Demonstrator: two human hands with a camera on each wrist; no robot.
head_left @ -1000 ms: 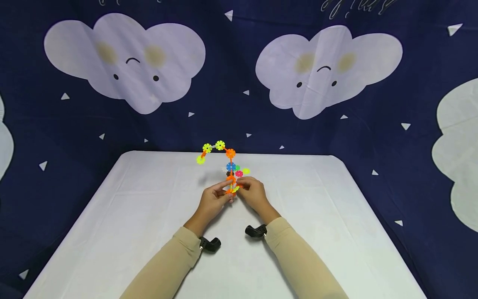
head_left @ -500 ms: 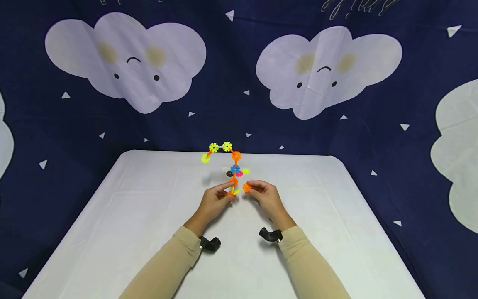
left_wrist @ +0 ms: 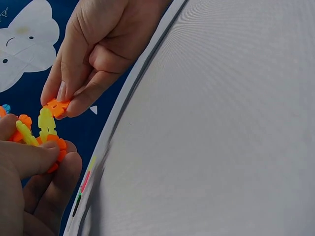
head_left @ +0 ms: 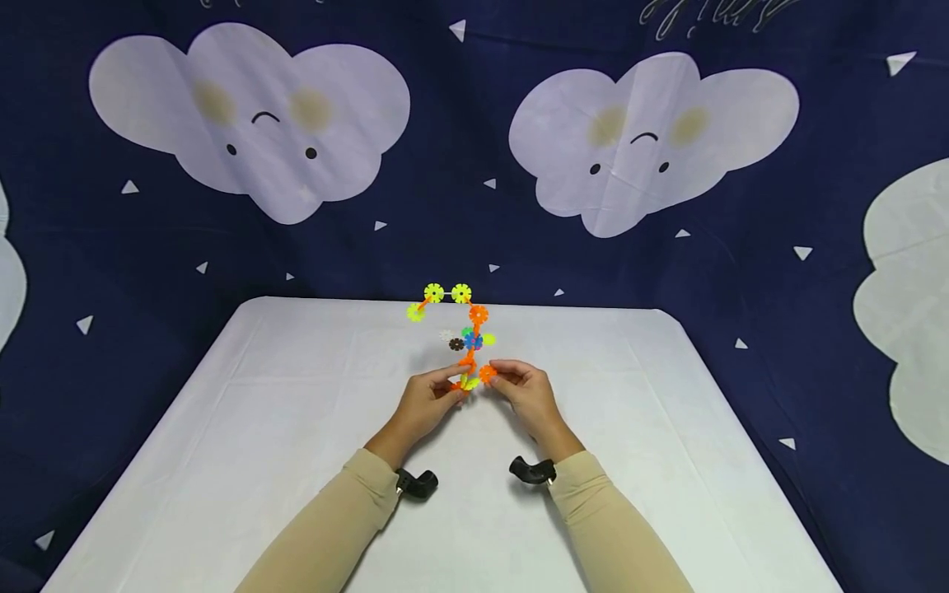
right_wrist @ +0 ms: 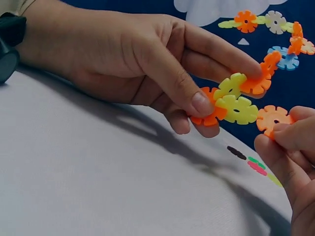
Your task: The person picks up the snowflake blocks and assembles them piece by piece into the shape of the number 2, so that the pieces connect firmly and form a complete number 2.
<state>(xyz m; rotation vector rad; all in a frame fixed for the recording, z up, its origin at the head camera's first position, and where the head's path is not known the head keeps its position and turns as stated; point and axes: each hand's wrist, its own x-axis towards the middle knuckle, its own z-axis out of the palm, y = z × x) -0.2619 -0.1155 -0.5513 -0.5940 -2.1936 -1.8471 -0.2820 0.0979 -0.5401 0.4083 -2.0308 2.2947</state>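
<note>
A chain of interlocking snowflake discs (head_left: 473, 340) stands up from my left hand (head_left: 424, 401), bending over to the left at its top. The left thumb and fingers pinch its lower end, around an orange disc (right_wrist: 209, 109). Two yellow discs (right_wrist: 239, 109) stick out there. Between right thumb and fingers, my right hand (head_left: 530, 398) pinches a single orange snowflake disc (right_wrist: 271, 118). In the right wrist view its edge meets the edge of the nearer yellow disc; whether they interlock, I cannot tell. Fingers partly cover both held orange discs.
Several loose discs lie on the white table (head_left: 296, 461) behind the hands: black (head_left: 455, 344), white (head_left: 445, 335), yellow (head_left: 488, 339), green and pink, partly hidden by the chain. A dark blue cloud-print cloth (head_left: 460, 148) hangs beyond the table's far edge.
The right hand drew away rightward from the chain, holding the orange disc, then came slightly back left. The chain's upper part has swung to the right; the left hand has stayed nearly still.
</note>
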